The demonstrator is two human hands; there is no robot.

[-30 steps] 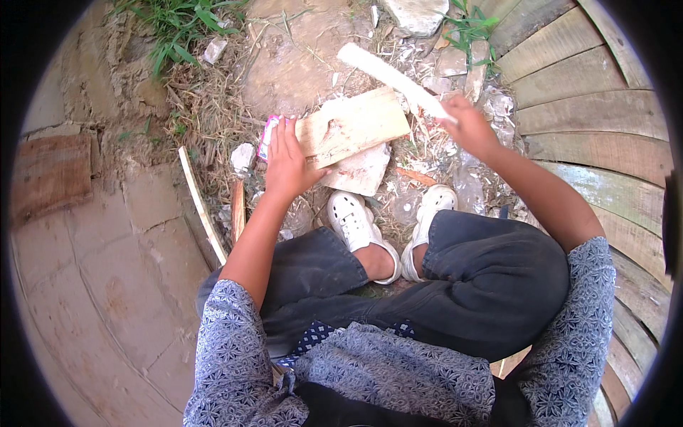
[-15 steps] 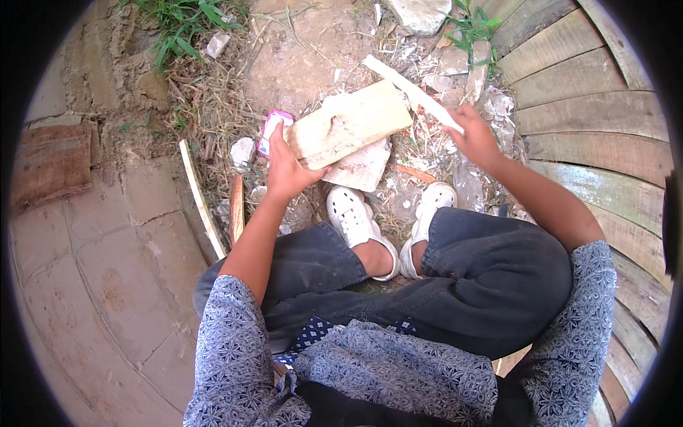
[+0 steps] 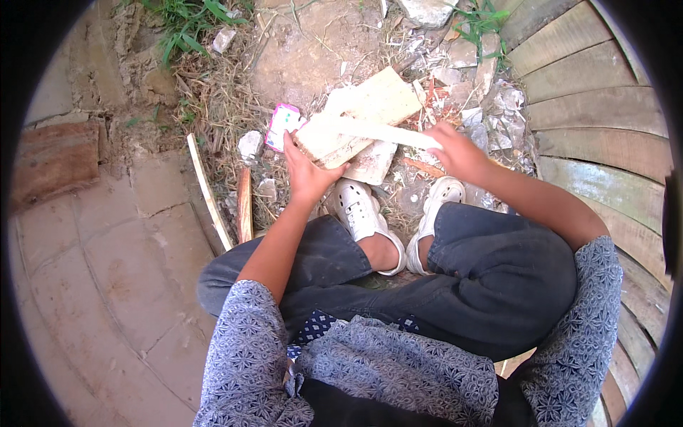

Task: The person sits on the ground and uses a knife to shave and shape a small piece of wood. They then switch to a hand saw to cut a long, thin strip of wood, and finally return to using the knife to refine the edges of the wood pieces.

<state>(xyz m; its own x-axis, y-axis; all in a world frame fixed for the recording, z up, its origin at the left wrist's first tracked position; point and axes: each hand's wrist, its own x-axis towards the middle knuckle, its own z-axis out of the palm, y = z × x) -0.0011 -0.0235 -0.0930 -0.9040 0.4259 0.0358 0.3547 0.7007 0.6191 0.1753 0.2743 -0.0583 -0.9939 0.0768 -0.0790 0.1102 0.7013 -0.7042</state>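
My left hand grips the left end of a thick, pale wooden block, thumb along its near edge and fingers round its end. The block lies tilted over a flat light stone. My right hand is closed round one end of a long, pale, flat stick. Its far end lies across the block's top, near my left hand; glare hides its surface detail, and I cannot tell whether it touches the block. Just beyond my left fingers is a small pink-edged packet.
My feet in white clogs are just below the stone. Wood strips lie at the left beside brick paving. Chips and rubble cover the ground at the right, by a curved-looking plank surface. Grass grows at the far left.
My right hand has swung the pale stick down and leftward, from beyond the block's right end to across its top. My left hand still grips the block.
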